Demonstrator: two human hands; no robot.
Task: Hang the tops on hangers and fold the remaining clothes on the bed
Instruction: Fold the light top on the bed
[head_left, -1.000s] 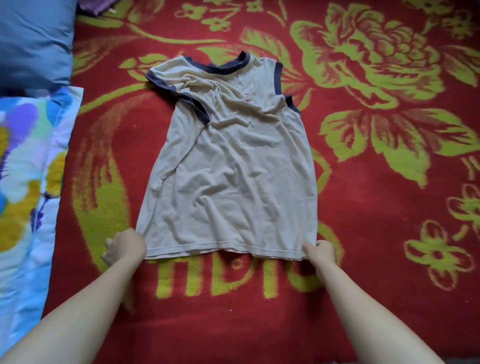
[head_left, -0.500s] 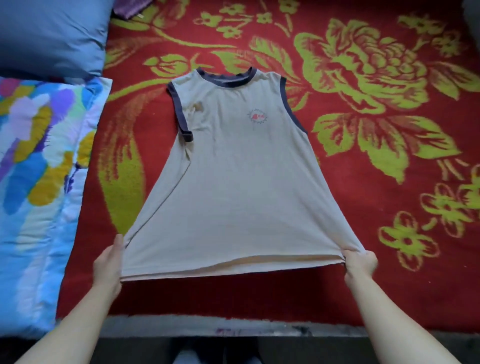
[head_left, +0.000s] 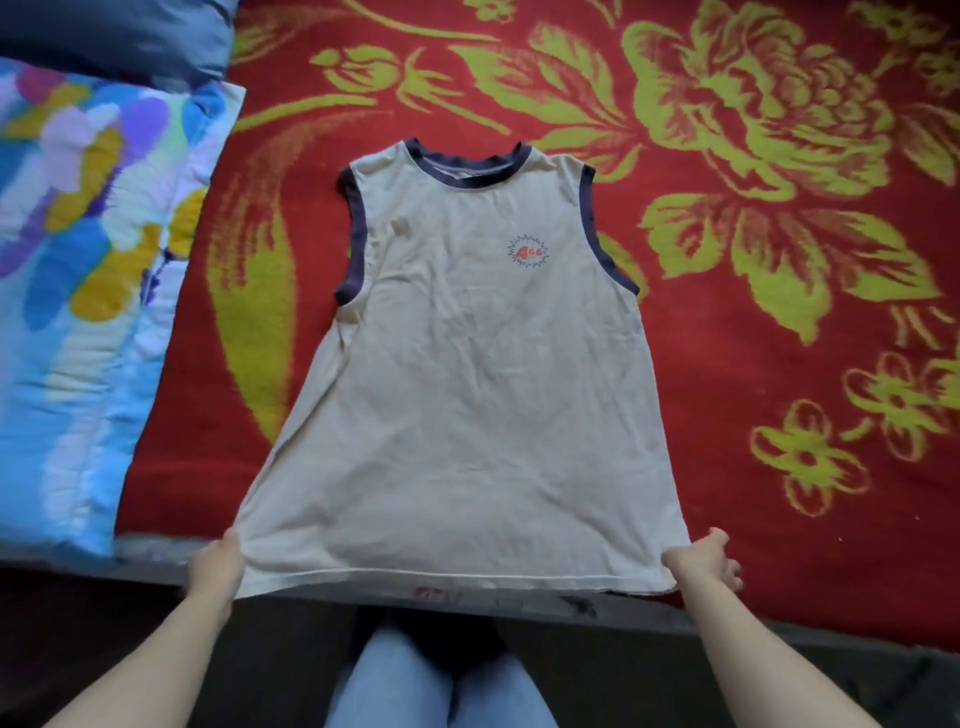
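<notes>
You are gripping the near hem corners of the beige sleeveless top (head_left: 467, 395), left hand (head_left: 218, 564) and right hand (head_left: 701, 558) wide apart, spreading it flat at the near edge of the bed (head_left: 810, 519); it is probably calling for a hanger next, none in view.

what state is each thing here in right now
sleeveless top: spread flat, front up, hem stretched at the bed's near edge, not on a hanger
left hand: grips the hem's left corner
right hand: grips the hem's right corner
red blanket: spread under the top
quilt: lies left of the top, apart
</notes>
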